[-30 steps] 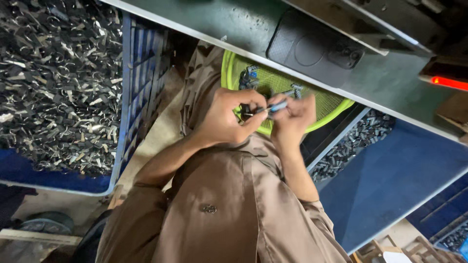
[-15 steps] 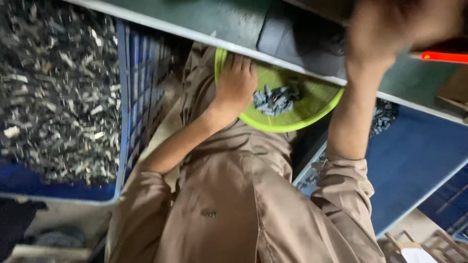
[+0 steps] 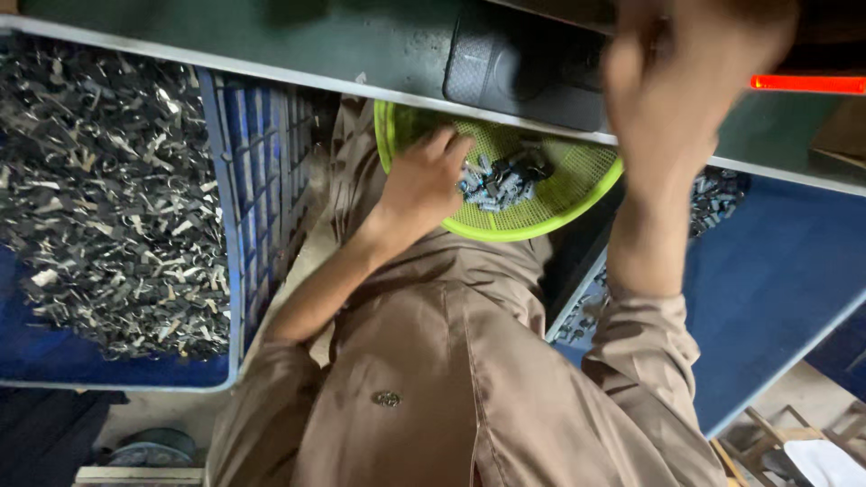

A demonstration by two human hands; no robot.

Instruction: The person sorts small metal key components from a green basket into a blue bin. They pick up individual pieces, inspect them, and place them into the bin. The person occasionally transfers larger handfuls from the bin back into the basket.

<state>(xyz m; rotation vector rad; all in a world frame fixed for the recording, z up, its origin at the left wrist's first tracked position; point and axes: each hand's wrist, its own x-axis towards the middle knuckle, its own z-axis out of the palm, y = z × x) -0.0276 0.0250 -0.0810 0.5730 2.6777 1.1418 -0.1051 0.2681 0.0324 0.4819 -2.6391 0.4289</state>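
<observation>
Left hand (image 3: 424,194) sat fingers-down, loosely curled, in the small dark parts (image 3: 501,180) piled inside the green basket (image 3: 577,194). Those looked light, hard, pinchable by their ends. Right hand (image 3: 686,81) was raised above the basket, blurred, grip unclear.

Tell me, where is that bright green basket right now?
In the head view the green mesh basket sits on the person's lap, centre frame, half under the grey-green table edge; the left hand reaches into its small dark parts.
</observation>
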